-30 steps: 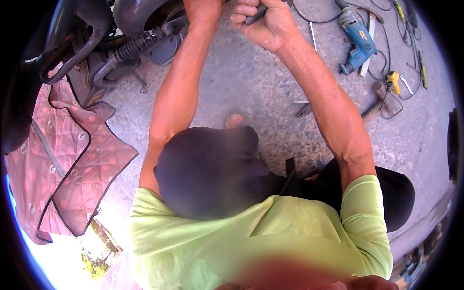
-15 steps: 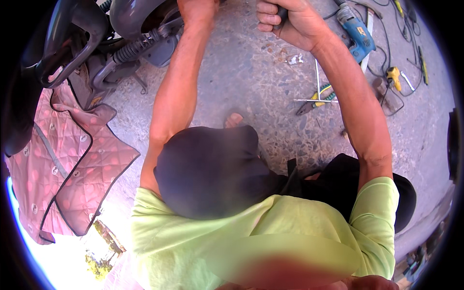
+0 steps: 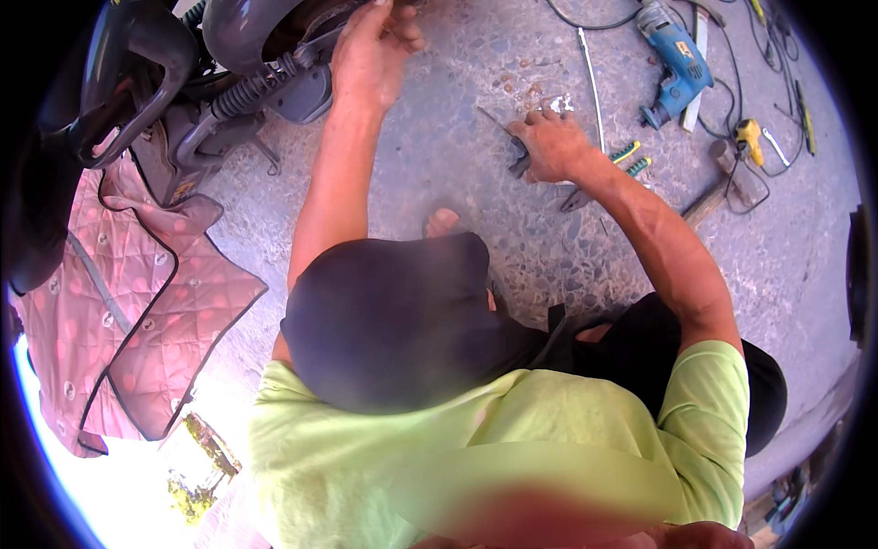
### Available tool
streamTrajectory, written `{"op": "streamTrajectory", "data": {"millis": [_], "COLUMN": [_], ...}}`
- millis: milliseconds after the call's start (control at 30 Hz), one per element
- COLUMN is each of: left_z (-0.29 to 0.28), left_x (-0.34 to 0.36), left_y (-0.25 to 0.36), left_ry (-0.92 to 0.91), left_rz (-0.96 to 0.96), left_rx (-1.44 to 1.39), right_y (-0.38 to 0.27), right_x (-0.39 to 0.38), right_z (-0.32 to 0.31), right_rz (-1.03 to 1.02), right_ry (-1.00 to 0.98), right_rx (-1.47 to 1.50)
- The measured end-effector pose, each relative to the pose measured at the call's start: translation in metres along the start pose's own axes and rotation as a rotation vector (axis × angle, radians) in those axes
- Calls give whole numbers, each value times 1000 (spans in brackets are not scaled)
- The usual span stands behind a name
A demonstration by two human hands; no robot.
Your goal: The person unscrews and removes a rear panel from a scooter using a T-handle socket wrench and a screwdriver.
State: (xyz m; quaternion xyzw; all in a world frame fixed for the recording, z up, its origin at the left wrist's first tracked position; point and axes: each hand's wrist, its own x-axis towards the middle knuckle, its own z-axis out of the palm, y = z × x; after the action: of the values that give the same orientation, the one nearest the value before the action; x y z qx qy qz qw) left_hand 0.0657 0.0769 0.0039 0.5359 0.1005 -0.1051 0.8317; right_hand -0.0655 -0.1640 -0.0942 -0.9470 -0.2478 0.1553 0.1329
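Observation:
My left hand [image 3: 375,64] is raised beside the underside of a dark scooter [image 3: 238,32], fingers apart and loosely curled; whether it touches the scooter is unclear. My right hand [image 3: 549,146] is low over the floor, closed on a dark tool [image 3: 518,159] with a thin metal end pointing up-left; the tool is partly hidden by the fingers. Just right of it are green-and-yellow-handled pliers [image 3: 626,152] and a long silver rod tool [image 3: 589,73]. Some small metal bits [image 3: 560,102] lie beyond the fingers.
A blue drill [image 3: 679,73] with cords, a yellow tool [image 3: 748,137], a hammer [image 3: 704,206] and other tools lie at right. A pink quilted mat [image 3: 155,348] lies at left below the scooter's black spring [image 3: 242,91]. My bare foot [image 3: 444,220] is on the concrete floor [image 3: 777,256].
My right hand has moved from high at the top down to the floor beside the pliers, still with a dark tool. My left hand has shifted slightly left and its fingers now show, loosened.

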Motion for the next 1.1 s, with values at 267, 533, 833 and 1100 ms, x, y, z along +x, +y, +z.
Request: {"op": "streamTrajectory", "data": {"millis": [267,533,833,1100], "left_z": [22,31,27,21], "left_x": [-45,-47,-50,-37], "left_y": [-51,-53,-49,-31], "left_ry": [-104,-88,-191,-98], "left_rz": [-334,-252,-163,32], "left_rx": [-120,-174,-188,135], "right_y": [-27,-30,-30,-22], "right_x": [54,61,64,73], "right_z": [-72,-80,-77,-78], "right_rz": [158,56,-3,195], "right_ry": [433,505,620,609], "right_rx": [854,816,689,1128]}}
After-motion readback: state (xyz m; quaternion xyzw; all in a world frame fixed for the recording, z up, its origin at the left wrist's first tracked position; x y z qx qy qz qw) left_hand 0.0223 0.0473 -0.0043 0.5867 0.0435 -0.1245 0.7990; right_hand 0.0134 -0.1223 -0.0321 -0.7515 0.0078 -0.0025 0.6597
